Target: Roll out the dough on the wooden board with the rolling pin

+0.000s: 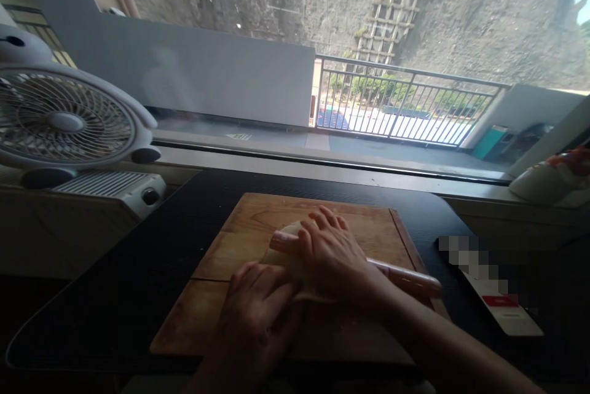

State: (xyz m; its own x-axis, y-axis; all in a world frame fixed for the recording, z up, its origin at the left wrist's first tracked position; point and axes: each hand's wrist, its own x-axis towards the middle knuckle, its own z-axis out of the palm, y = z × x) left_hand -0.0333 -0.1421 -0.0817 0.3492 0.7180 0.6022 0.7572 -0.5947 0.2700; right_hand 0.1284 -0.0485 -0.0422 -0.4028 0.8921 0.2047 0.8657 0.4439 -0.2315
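Note:
A wooden rolling pin lies slantwise over a flat piece of pale dough on a wooden cutting board. My right hand is over the pin, palm down, its fingers bent across it and reaching past its far side. At the near left edge of the dough is my left hand; its curled fingers grip that edge. The two hands cover much of the dough's middle and near part.
The board sits on a black table by a large window. A white fan stands at the left. On the table's right lies a partly blurred card or box. A white pot is on the sill at the right.

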